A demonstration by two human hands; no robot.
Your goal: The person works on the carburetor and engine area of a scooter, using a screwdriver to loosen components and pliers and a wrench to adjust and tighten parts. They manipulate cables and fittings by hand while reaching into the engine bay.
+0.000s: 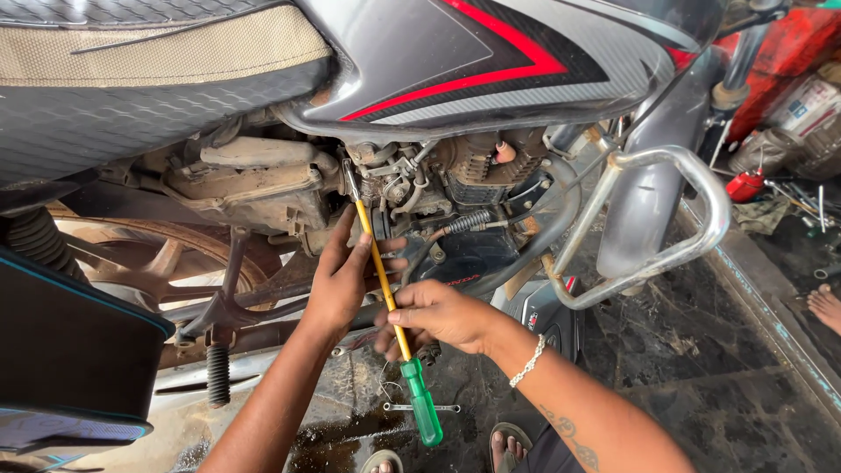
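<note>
Right hand (438, 314) closed around the yellow shaft of a green-handled screwdriver (385, 289), its tip at the motorcycle engine (455, 175) under the tank. Left hand (342, 276), fingers loosely apart, steadies the shaft from the left.

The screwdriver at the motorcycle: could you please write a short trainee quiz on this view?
1. What colour is the handle of the screwdriver?
2. True or false: only the right hand touches the shaft.
3. Its tip points at: A) the rear wheel; B) the engine area under the tank; C) the crash guard.

Key: 1. Green. 2. False; the left hand touches it too. 3. B.
</note>
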